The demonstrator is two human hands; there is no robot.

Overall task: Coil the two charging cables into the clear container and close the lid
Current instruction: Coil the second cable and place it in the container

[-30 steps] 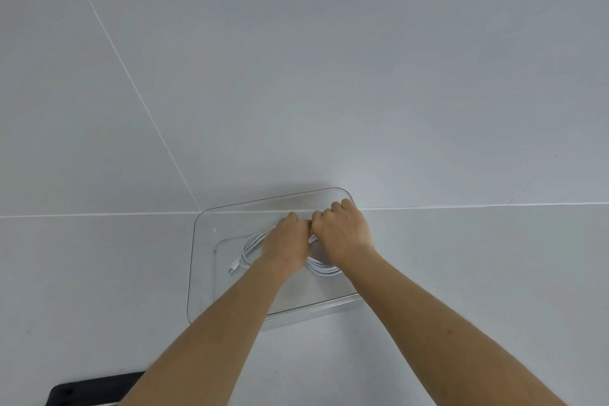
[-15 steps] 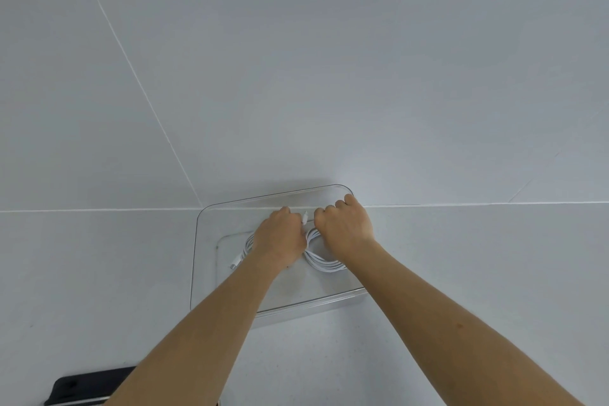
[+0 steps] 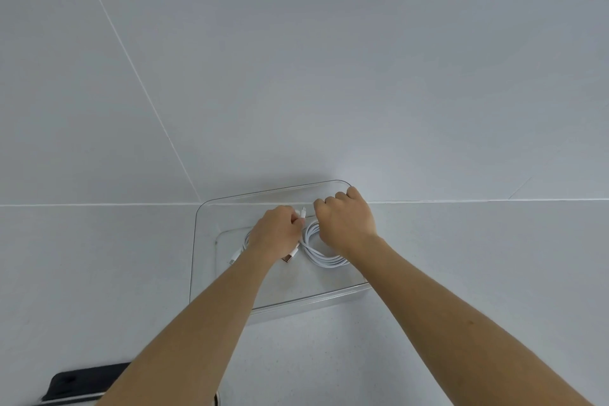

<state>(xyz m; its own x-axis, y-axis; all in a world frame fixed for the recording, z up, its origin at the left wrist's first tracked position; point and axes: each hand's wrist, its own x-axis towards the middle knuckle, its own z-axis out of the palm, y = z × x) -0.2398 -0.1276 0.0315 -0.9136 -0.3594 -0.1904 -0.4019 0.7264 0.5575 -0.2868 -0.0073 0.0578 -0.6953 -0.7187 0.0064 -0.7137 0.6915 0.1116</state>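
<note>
Clear plastic container (image 3: 211, 208): rectangular, shallow, rounded corners, glossy rim, raised rectangular base panel. It stands open-topped on a white counter (image 3: 99, 273) of fine speckled finish, its far edge close to a wall (image 3: 329, 76) of smooth pale panels divided by thin white seams.

Contents, item one: right charging cable (image 3: 321, 257), white, smooth round cord, wound in several near-parallel loops forming an oval coil on the container floor. The far side of the coil runs up under the right hand (image 3: 346, 224), whose fingers are clenched knuckles-up around it.

Contents, item two: left charging cable (image 3: 245, 241), white, thinner-looking loops showing at the left of the left hand (image 3: 275, 234), inside the container. A small white connector (image 3: 232, 260) trails from it toward the near left. The left hand's fingers are curled and grasp this cable; short white plug tips (image 3: 302, 212) project from the fingertips into the gap between the two hands. Which cable those tips belong to cannot be told.

USB plug (image 3: 290, 257): white sleeve, copper-toned metal shell, lying on the floor of the container between the forearms, just beside the right coil.

Both bare forearms reach in over the near rim.

Black object (image 3: 82, 382): matt, flat, pale edge trim, at the bottom left on the counter, well apart from the container.
</note>
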